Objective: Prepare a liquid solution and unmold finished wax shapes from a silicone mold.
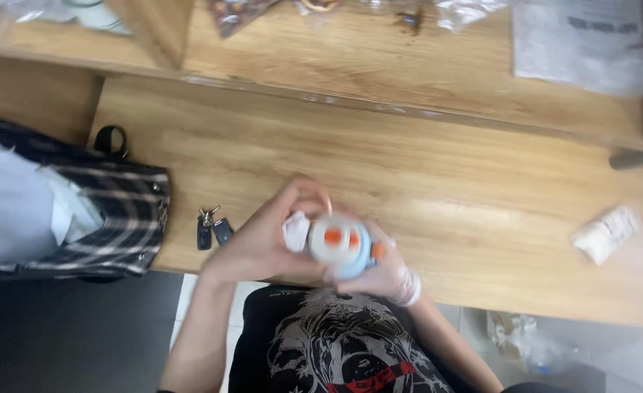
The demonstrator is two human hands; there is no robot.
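My left hand (267, 236) and my right hand (387, 273) meet over the near edge of a wooden table (423, 167). Between them is a small round toy-like thing (339, 244), white and pale blue with orange patches. My right hand grips it from below and the right. My left hand pinches a piece of white tissue or cloth (295, 230) against the toy's left side. My right hand looks wrapped in a thin whitish glove or bandage. The image is blurred, so finer detail is unclear.
A dark plaid bag (110, 218) with pale fabric inside lies at the left. A bunch of keys with fobs (211, 227) sits beside it. A crumpled white packet (604, 233) lies at the right. Papers and plastic bags cover the raised shelf (379, 65) behind.
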